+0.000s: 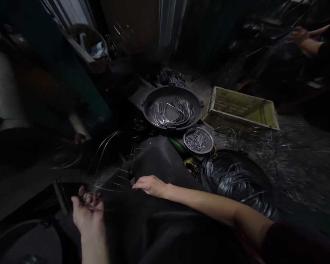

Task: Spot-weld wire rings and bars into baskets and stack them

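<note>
My left hand (pixel 88 211) is at the lower left, its fingers curled round thin metal wires (pixel 100 156) that bow up and to the right in loose loops. At the middle, my right hand (pixel 151 186) has thumb and fingers pinched together beside a small dark piece (pixel 131 178); what sits between the fingertips is too small to make out. Several wire strands reach from the left hand toward that piece. Dark cloth (pixel 159 157) covers my lap beneath both hands.
Ahead stands a round black pan (pixel 151 97) of bent wires, with a small metal bowl (pixel 210 146) of short metal pieces nearer. A large dark basin (pixel 202 172) holds coiled wire. A yellow crate (pixel 242 104) stands right, beside scattered wire (pixel 299 165). Another person's hands (pixel 302 38) show far right.
</note>
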### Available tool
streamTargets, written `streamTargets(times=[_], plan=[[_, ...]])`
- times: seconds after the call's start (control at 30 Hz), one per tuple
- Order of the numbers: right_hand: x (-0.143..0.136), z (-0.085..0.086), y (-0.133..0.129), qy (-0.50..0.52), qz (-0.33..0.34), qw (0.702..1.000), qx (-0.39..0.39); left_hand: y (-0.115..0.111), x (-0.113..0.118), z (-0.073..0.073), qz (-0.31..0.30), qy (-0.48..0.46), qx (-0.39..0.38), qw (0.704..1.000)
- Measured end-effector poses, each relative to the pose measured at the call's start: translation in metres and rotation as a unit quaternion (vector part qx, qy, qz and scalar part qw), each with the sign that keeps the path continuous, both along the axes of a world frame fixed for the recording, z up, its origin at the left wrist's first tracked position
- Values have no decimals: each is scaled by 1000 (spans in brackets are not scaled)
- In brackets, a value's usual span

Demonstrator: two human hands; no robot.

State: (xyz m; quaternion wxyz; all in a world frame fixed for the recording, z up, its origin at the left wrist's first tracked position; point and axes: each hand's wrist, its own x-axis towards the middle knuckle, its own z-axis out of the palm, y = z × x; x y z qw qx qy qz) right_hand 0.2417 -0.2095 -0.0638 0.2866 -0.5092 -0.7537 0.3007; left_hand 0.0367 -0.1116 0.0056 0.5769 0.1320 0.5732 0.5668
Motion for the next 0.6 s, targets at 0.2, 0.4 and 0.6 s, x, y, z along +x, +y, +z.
streamTargets(times=[0.2,0.4,0.6], plan=[[157,8,-19,-14,-516,855,-51,0,8,7,72,64,49,994],[263,-8,-27,-135,-637,732,-200,6,15,3,88,72,109,988],[243,0,-20,-133,-599,723,-318,4,23,7,138,73,123,980]])
